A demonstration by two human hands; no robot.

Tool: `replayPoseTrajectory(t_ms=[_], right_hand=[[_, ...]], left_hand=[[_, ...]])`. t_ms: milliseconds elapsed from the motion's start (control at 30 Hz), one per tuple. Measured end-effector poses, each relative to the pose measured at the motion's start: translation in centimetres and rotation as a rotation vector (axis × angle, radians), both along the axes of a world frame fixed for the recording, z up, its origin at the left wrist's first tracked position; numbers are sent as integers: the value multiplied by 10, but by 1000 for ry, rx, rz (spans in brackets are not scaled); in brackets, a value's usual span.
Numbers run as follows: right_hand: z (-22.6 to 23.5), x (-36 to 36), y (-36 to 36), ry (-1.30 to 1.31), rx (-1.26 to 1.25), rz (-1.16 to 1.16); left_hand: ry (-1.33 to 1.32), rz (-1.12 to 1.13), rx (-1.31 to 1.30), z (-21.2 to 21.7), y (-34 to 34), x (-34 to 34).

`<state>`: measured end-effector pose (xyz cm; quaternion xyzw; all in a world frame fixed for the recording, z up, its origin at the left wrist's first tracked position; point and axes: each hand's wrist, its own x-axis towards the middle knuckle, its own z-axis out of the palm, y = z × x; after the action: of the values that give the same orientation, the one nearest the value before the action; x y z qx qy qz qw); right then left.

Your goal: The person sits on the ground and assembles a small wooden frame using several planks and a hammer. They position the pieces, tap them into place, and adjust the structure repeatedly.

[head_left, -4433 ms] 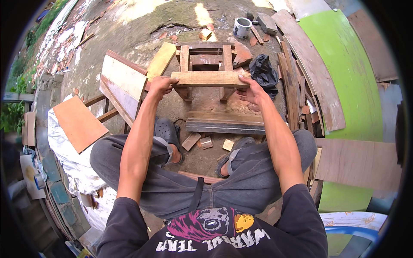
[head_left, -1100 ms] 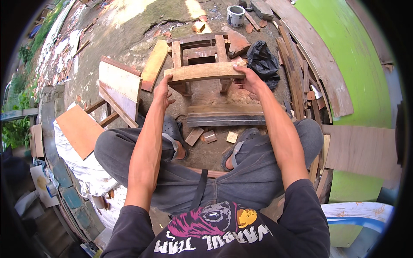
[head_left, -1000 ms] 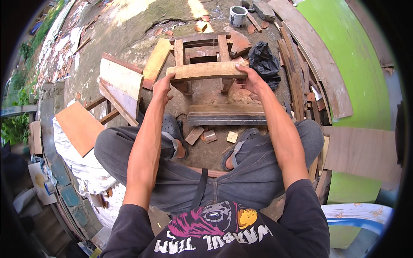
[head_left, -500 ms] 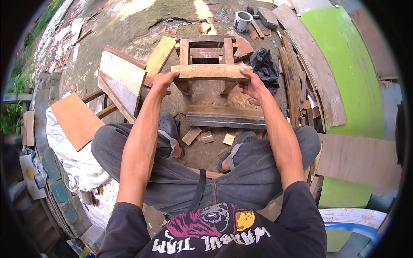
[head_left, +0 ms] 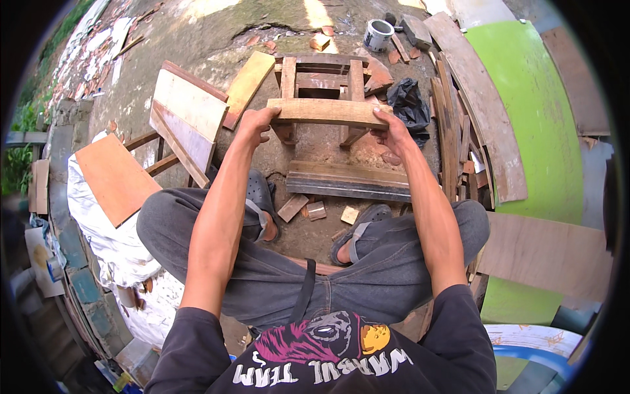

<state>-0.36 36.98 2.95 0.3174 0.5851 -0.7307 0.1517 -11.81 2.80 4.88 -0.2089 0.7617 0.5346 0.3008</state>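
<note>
A short wooden board (head_left: 328,111) lies crosswise over the near end of a small wooden frame (head_left: 287,77) with upright-looking side rails. My left hand (head_left: 254,127) grips the board's left end, thumb on top and fingers curled beneath. At the other end my right hand (head_left: 392,129) holds it the same way, thumb along the upper edge. Just nearer to me, a longer dark-edged plank (head_left: 348,180) rests on the ground between my feet and the frame.
Wood offcuts (head_left: 317,210) lie between my sandals. Left are a yellowish board (head_left: 251,85), a pale panel (head_left: 187,105) and an orange-brown sheet (head_left: 117,180). A black plastic bag (head_left: 409,108), a pail (head_left: 378,35), stacked planks (head_left: 446,131) and a green sheet (head_left: 531,111) are on the right.
The view has shifted slightly, so most things sit a little differently in the picture. Both hands keep their hold on the board ends, with the board still across the frame.
</note>
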Motion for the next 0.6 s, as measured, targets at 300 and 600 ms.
replayPoseTrajectory(t_ms=[300, 600], right_hand=[[-4, 5, -6, -38, 11, -83], [0, 5, -12, -71, 56, -120]], left_hand=[[124, 58, -71, -6, 4, 12], [218, 7, -193, -9, 1, 8]])
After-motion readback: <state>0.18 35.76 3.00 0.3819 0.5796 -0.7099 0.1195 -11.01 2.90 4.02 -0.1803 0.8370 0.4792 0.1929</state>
